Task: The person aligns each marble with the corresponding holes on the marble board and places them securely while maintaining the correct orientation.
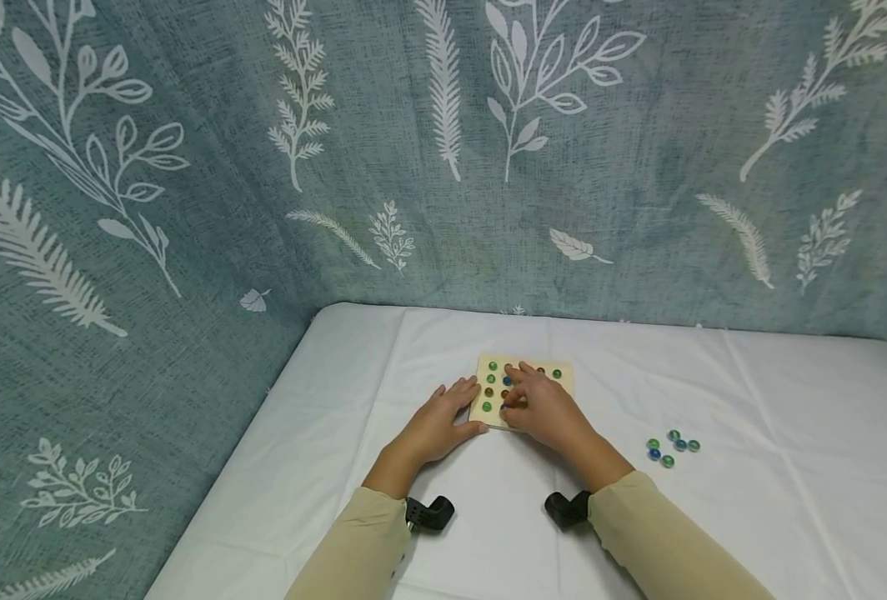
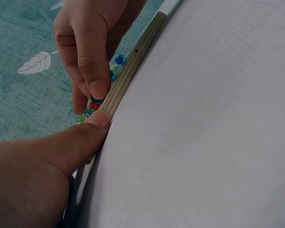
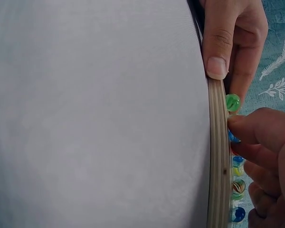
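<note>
A pale wooden board (image 1: 477,414) lies on the white cloth, with rows of glass marbles standing in its hollows. My left hand (image 1: 438,423) rests at its near left corner, fingers fairly straight along the left edge and thumb against the front edge. Over the front row, my right hand (image 1: 547,410) pinches a blue marble (image 3: 233,137) between thumb and index finger, low at the board's surface. A green marble (image 3: 232,102) sits in the front left corner, beside the pinched one. The right hand hides part of the board's middle and right side.
To the right of the board, several loose green and blue marbles (image 1: 680,445) lie in a group on the white tablecloth (image 1: 714,533). A blue-green leaf-patterned curtain (image 1: 443,167) hangs behind the table and along its left side.
</note>
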Tool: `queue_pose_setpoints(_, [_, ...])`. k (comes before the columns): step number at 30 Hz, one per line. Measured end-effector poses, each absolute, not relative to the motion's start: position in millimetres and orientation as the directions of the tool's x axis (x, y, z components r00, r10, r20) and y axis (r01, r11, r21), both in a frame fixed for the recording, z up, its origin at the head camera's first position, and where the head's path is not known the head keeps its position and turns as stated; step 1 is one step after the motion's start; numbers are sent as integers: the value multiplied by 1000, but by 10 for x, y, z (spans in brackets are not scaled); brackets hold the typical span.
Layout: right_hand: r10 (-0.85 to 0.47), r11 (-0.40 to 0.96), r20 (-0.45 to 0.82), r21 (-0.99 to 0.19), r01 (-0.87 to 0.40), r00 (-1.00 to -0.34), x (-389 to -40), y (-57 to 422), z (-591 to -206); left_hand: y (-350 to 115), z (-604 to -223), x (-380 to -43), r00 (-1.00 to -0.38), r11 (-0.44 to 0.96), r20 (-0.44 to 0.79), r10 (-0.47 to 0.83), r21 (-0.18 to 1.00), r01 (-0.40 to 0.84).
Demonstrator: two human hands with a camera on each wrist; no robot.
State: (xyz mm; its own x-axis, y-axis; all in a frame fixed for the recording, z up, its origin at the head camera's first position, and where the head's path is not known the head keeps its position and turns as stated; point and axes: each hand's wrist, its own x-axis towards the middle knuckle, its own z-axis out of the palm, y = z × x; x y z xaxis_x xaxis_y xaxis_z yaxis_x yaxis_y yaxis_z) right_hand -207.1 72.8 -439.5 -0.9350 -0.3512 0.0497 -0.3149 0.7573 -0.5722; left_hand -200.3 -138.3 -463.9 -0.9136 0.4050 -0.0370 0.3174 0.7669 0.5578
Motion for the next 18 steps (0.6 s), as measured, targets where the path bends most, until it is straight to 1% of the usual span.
queue_pose_setpoints(7, [-345,760,26,-578,-296,-938,-2078,725,-4392,-1380,-4645,-1995,-914,766,-30,405,558,321])
queue_pose_setpoints(18, [-346,762,32,-574,-300,-938,-2061,727,-4365,-1376,-4638,-2002,-914,763,-35,404,564,316])
